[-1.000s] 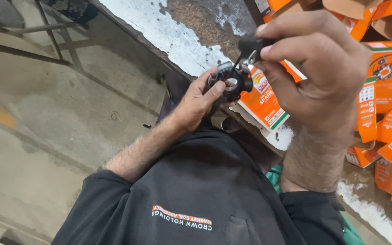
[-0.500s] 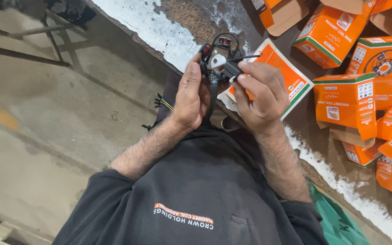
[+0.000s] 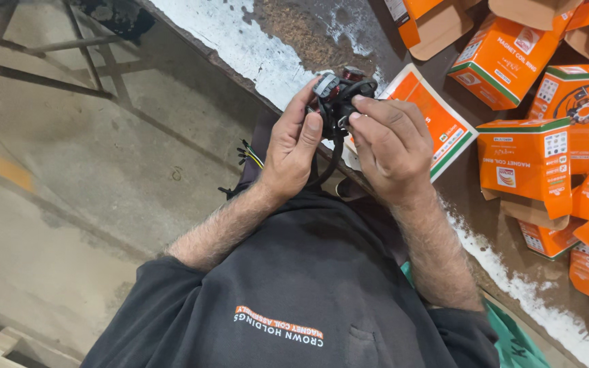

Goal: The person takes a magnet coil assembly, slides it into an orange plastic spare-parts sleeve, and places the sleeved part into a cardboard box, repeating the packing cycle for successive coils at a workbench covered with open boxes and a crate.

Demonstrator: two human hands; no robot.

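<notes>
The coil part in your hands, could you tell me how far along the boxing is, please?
Several orange boxes on the worn bench look closed, so some seem packed. In hand: the left hand and right hand both grip the black coil part, its cable hanging below. Left: it is not yet in the flat orange carton beside the hands.

Just right of the hands, a flat orange and white carton (image 3: 431, 119) lies on the worn, rust-stained bench top (image 3: 240, 34). Farther right and above them, closed orange boxes (image 3: 523, 160) with green edging are heaped together, and one open box (image 3: 431, 27) shows its brown flaps. Left of the hands lies a bare concrete floor (image 3: 103, 177), with a dark metal frame (image 3: 56, 48) at the upper left.
</notes>
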